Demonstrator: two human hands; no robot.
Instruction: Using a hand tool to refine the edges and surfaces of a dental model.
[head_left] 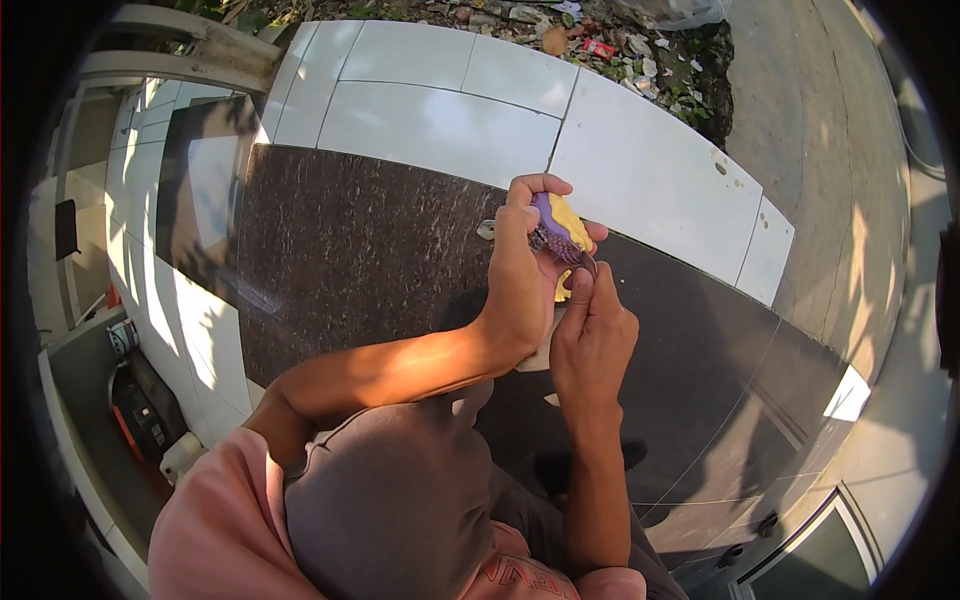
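My left hand (pixel 512 275) is raised with its fingers curled round a small purple and yellow object (pixel 566 222). One side of the object is smooth yellow; the purple side has a bumpy, scale-like texture, and its exact kind is unclear. Close below, my right hand (pixel 597 335) pinches the dark, narrow lower end of this object between thumb and finger. Another bit of yellow (pixel 563 288) shows between the two hands; whether it belongs to the same object is hidden.
Dark speckled tiles (pixel 340 250) lie beneath my hands, edged by white tiles (pixel 440 110). Beyond them is soil with leaves and litter (pixel 640 60). A bin-like container (pixel 80 390) at the left holds a black and orange item (pixel 145 415). A concrete path (pixel 800 150) runs along the right.
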